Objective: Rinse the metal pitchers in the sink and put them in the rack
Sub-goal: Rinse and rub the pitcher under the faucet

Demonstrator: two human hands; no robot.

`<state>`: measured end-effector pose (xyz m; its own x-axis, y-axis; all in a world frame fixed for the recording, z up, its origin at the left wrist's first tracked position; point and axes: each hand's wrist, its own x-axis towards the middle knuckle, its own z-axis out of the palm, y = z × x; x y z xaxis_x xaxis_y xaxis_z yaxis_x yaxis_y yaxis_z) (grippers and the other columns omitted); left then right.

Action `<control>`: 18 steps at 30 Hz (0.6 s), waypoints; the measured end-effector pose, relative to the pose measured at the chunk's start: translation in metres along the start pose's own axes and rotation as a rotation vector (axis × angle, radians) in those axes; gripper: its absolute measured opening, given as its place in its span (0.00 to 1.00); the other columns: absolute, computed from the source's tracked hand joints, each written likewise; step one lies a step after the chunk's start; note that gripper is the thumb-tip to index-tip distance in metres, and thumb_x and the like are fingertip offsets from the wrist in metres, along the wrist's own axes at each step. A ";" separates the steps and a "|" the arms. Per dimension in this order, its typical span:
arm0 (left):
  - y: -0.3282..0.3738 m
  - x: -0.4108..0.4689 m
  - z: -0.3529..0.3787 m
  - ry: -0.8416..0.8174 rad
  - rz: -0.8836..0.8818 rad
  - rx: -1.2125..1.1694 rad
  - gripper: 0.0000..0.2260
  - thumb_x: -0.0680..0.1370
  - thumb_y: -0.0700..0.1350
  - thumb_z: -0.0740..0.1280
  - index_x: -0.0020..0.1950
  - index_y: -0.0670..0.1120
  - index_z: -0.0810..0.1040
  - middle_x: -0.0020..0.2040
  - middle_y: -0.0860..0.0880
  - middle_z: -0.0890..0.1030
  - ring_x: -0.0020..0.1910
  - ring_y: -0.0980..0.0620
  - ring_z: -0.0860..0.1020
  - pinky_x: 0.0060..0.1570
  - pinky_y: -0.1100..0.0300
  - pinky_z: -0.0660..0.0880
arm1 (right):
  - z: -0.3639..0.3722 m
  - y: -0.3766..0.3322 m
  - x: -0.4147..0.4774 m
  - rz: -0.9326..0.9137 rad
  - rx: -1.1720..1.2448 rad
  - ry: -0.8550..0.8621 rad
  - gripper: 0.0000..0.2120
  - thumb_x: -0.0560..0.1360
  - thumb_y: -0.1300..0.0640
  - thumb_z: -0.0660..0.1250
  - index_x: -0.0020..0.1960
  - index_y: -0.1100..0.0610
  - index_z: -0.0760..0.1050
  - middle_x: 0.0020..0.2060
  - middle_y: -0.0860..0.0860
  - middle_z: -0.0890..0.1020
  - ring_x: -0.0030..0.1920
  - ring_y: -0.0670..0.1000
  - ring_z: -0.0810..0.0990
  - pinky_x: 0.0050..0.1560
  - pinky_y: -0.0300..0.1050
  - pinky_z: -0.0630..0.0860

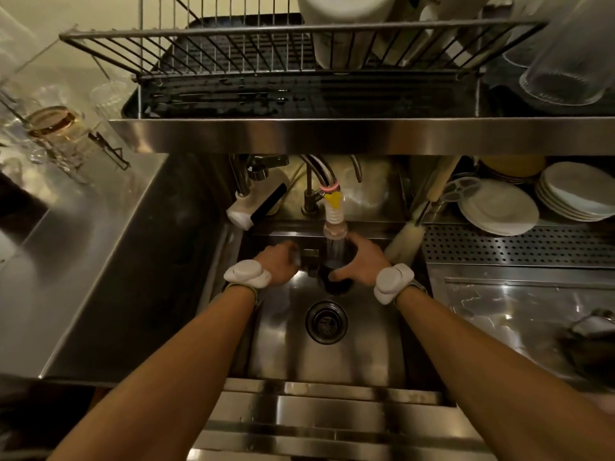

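The left hand is closing its grip on what looks like the handle of the metal pitcher under the running tap nozzle as the right hand is clasping the body, low in the sink — wet steel is inviting a slip, and lifting towards the rack is risking a knock on the shelf edge.

- Steel shelf carries a black drip tray; a wire dish rack stands on the tray, with white containers at its right end
- Left steel counter bears clear glasses at its far end, blurred
- Sink has a round drain strainer in its floor
- Perforated drainboard, right of the sink, bears stacked white plates at its back
- Right steel counter carries a dark, blurred object
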<state>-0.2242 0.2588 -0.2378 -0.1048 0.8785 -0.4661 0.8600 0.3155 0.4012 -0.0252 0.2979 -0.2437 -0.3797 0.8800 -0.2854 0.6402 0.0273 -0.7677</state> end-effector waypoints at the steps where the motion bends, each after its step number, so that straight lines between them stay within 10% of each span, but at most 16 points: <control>1: 0.001 -0.001 0.000 0.005 0.002 0.006 0.23 0.75 0.46 0.66 0.69 0.48 0.68 0.64 0.40 0.77 0.63 0.39 0.75 0.63 0.47 0.73 | -0.002 0.002 0.000 0.007 0.008 0.033 0.39 0.60 0.58 0.80 0.67 0.56 0.69 0.61 0.53 0.77 0.61 0.53 0.75 0.56 0.38 0.69; 18: 0.014 -0.005 0.005 0.044 0.017 -0.062 0.25 0.74 0.42 0.66 0.71 0.47 0.66 0.65 0.43 0.77 0.64 0.40 0.75 0.62 0.52 0.72 | -0.003 0.004 0.013 -0.031 -0.020 -0.010 0.37 0.60 0.60 0.80 0.66 0.57 0.70 0.59 0.54 0.79 0.59 0.54 0.77 0.55 0.41 0.72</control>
<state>-0.2087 0.2574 -0.2341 -0.1130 0.8984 -0.4245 0.8296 0.3205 0.4573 -0.0251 0.3108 -0.2484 -0.4063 0.8735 -0.2681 0.6415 0.0638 -0.7645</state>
